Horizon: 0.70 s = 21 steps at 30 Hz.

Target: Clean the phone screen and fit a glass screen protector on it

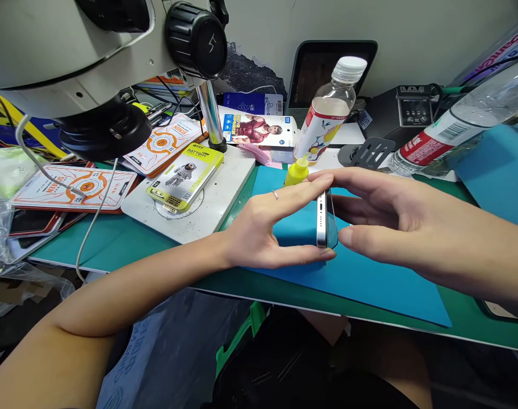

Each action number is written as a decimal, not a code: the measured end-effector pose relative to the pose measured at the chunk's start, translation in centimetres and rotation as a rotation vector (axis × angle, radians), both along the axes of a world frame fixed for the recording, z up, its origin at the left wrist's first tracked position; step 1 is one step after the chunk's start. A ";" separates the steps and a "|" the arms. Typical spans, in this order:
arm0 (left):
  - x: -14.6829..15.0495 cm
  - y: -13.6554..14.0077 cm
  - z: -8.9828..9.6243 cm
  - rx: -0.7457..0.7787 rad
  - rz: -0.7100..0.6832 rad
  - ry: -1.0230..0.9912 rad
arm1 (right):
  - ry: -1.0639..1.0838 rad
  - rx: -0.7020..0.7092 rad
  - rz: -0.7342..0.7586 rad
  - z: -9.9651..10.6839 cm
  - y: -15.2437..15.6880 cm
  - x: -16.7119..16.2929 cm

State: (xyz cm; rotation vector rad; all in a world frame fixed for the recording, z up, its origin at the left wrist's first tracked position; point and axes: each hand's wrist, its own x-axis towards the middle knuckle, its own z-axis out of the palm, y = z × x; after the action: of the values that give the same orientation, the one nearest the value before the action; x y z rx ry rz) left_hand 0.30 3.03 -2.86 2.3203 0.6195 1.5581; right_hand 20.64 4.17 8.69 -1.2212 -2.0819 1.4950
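The microscope (101, 68) crowds my view at upper left, and a yellow bottle (297, 172) stands just behind the left hand (263, 227), whose thumb and finger clamp a phone (321, 221) on edge above the blue mat (370, 284) — silver rim, port and speaker holes showing. I can't tell whether the right hand (399, 227) grips it — a yellow box (185, 176) reads "BATTERY".

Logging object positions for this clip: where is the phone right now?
In the head view, the phone is just right of centre, between the left hand and right hand, over the blue mat.
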 end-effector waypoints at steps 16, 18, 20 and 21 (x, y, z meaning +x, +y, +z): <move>0.0 -0.2 0.2 0.029 0.026 -0.004 | 0.013 0.077 0.040 -0.4 0.2 0.2; 0.0 -0.2 0.2 0.013 0.032 0.002 | 0.012 0.083 0.043 -0.4 0.2 0.2; 0.0 -0.2 0.1 0.003 0.037 0.008 | 0.009 0.090 0.047 -0.5 0.3 0.3; 0.0 -0.2 0.1 0.003 0.038 0.009 | 0.009 0.089 0.049 -0.5 0.4 0.3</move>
State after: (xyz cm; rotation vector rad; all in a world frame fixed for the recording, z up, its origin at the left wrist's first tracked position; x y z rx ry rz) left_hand 0.31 2.79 -2.71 2.3318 0.6678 1.5665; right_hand 20.93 4.53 8.20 -1.1372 -2.1625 1.4085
